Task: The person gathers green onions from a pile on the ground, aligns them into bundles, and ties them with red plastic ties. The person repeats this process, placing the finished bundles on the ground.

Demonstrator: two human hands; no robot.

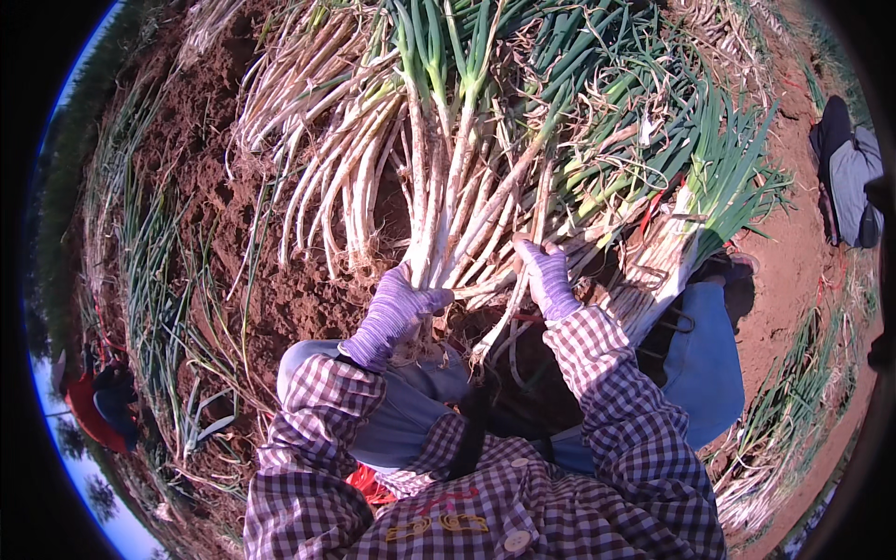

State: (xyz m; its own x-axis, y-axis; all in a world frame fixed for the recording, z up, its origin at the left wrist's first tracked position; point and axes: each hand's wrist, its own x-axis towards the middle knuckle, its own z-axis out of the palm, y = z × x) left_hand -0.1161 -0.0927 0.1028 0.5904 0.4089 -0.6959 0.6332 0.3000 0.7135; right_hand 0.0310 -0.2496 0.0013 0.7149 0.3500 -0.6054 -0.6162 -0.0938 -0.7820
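My left hand (395, 311), in a purple knit glove, is closed around the white lower ends of a small bunch of long green onions (437, 203). Their roots hang below that hand, and their green leaves point away from me. To the right, my gloved right hand (549, 276) grips one onion stalk (516, 301), whose rooted end slants down toward my lap. Beneath and beyond both hands lies a heap of loose green onions (483, 189). A thick bundle of green onions (654, 273) rests by my right leg, with dark metal bars across it.
More onions with pale stalks (350, 175) lie on the reddish soil (217, 231) at left. Red ties (367, 483) show beside my lap. Another person (854, 182) is partly visible at the right edge. Further rows of onions (791, 406) lie at lower right.
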